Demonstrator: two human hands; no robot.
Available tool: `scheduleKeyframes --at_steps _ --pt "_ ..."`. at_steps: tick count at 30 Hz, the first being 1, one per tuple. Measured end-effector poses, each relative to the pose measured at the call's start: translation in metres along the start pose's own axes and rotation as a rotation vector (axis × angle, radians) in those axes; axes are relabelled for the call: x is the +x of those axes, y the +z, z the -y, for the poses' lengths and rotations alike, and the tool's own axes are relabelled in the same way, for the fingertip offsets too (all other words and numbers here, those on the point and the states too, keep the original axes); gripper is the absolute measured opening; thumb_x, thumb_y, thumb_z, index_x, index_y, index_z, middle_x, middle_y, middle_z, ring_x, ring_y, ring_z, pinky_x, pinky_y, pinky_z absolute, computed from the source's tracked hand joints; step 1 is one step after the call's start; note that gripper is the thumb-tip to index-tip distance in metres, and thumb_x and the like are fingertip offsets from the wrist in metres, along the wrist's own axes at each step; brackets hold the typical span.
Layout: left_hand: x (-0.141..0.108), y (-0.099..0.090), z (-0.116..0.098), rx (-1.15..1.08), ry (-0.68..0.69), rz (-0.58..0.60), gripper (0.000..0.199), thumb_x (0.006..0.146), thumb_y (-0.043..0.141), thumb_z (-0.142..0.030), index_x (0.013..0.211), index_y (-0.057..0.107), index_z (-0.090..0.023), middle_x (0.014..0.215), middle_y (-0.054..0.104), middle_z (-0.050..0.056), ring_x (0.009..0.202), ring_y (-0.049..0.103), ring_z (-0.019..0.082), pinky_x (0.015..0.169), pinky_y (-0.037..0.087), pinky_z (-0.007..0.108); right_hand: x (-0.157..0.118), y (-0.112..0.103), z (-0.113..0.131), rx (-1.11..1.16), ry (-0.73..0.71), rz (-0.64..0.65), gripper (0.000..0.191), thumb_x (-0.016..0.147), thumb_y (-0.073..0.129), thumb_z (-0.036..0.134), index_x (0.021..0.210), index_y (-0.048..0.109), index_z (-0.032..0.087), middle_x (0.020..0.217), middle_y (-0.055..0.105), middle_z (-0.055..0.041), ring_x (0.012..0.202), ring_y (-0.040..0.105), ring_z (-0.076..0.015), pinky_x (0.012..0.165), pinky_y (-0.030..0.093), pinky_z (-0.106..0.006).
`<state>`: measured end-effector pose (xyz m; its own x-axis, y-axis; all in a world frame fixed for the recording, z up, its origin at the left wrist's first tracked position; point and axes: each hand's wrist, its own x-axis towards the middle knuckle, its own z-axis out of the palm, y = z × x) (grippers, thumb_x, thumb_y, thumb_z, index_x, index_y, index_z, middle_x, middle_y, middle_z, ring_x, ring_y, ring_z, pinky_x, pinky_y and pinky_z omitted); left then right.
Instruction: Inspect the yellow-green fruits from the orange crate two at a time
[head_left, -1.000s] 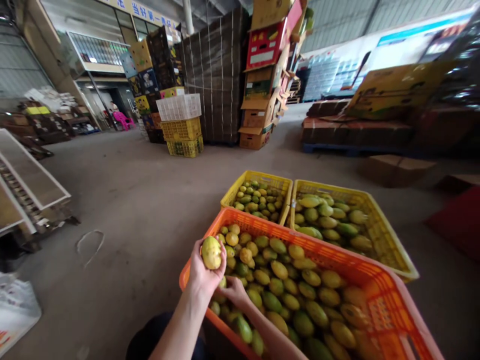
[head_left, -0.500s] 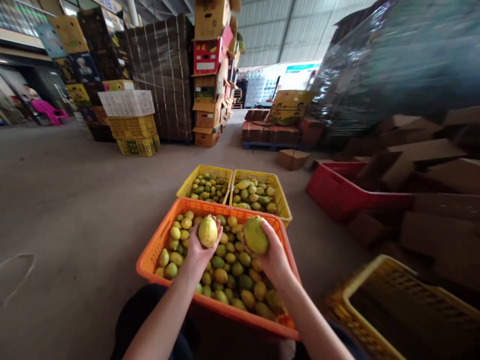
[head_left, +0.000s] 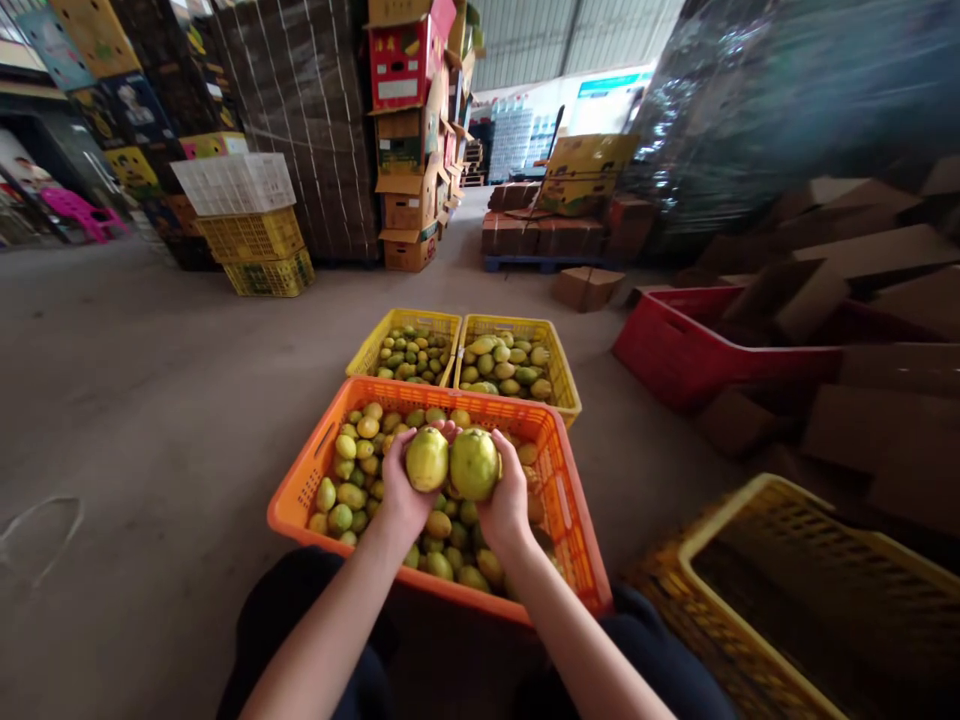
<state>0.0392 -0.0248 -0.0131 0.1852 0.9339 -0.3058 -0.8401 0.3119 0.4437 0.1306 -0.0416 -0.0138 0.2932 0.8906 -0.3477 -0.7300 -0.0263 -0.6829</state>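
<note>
My left hand cups a yellow-green papaya, with its fingertips showing behind the fruit. Wrapped around the outer side of a larger, greener papaya is my right hand. The two papayas are side by side, nearly touching, above an orange plastic crate. Many yellow and green papayas lie loose in that crate beneath my hands, partly hidden by my hands and forearms.
Behind stand two yellow crates of similar fruit. An open yellow crate is at the lower right. Farther right, a red crate sits among cardboard boxes. Stacked cartons and a loaded pallet stand beyond.
My hands have come closer together, bringing the two papayas side by side. The right papaya moved left and turned in my grip. The view has tilted down slightly.
</note>
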Motion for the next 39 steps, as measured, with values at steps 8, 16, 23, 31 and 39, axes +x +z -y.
scheduleKeyframes --at_steps 8,16,23,31,39 --pt "-0.002 0.006 -0.004 0.020 0.016 -0.052 0.025 0.075 0.048 -0.023 0.077 0.071 -0.013 0.086 0.072 0.008 0.094 0.066 0.024 0.088 0.049 0.035 0.001 -0.004 0.001 -0.012 -0.015 -0.004 0.025 0.066 0.065 0.043 0.077 0.061 0.021 0.065 0.066 0.0050 0.071 0.065 -0.0187 0.064 0.052 -0.029" --pt "-0.004 0.000 -0.002 0.046 0.154 0.082 0.030 0.074 0.051 -0.029 0.059 0.071 -0.012 0.063 0.068 0.007 0.067 0.066 0.019 0.073 0.052 0.032 -0.001 -0.018 0.003 -0.198 -0.371 0.353 0.030 0.077 0.050 0.040 0.074 0.072 0.020 0.078 0.071 -0.0024 0.078 0.064 -0.0210 0.078 0.048 -0.032" --pt "-0.002 -0.001 -0.005 -0.004 0.134 0.108 0.029 0.075 0.048 -0.023 0.066 0.073 -0.011 0.072 0.071 0.009 0.072 0.067 0.020 0.077 0.051 0.034 -0.007 -0.017 0.010 -0.303 -0.500 0.511 0.034 0.079 0.046 0.039 0.073 0.073 0.020 0.079 0.070 -0.0050 0.080 0.063 -0.0239 0.081 0.047 -0.036" --pt "0.002 -0.002 -0.005 -0.047 0.037 0.132 0.030 0.078 0.045 -0.021 0.090 0.070 -0.008 0.095 0.071 0.013 0.096 0.065 0.025 0.088 0.049 0.037 -0.008 -0.018 0.011 -0.307 -0.433 0.496 0.033 0.078 0.047 0.038 0.073 0.073 0.019 0.079 0.070 -0.0046 0.081 0.062 -0.0228 0.077 0.046 -0.032" --pt "0.013 -0.005 0.002 -0.243 -0.085 -0.068 0.022 0.081 0.048 -0.017 0.096 0.065 -0.017 0.086 0.069 0.003 0.082 0.066 0.017 0.082 0.051 0.031 0.001 -0.010 0.003 -0.143 -0.107 0.187 0.029 0.076 0.056 0.045 0.082 0.069 0.020 0.084 0.068 0.0009 0.081 0.061 -0.0178 0.070 0.049 -0.026"
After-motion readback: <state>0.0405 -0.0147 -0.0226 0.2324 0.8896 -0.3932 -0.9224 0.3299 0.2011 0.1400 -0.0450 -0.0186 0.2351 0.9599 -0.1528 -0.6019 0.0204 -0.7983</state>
